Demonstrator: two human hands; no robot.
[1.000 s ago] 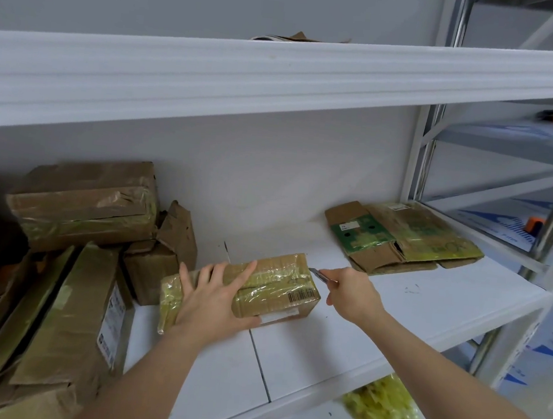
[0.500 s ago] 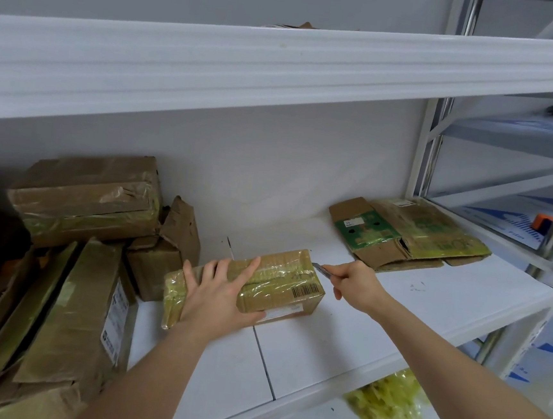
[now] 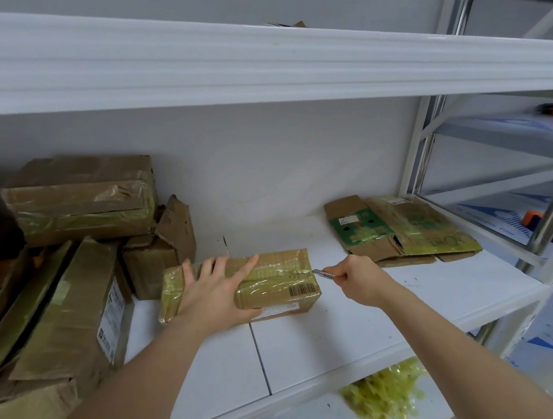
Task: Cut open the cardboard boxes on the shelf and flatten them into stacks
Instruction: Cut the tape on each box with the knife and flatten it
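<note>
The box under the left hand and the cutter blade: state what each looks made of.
Box: brown corrugated cardboard, matte, wrapped in glossy yellowish clear tape that wrinkles and reflects light. Cutter blade: thin, grey and shiny, so probably steel; the right hand hides its handle.

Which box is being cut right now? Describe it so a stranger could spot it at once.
On the white shelf, look at the middle, between the box pile on the left and the flattened boxes on the right. The small taped box lies under the left hand, with the right hand's knife at its end. Only it shows a barcode on top.
</note>
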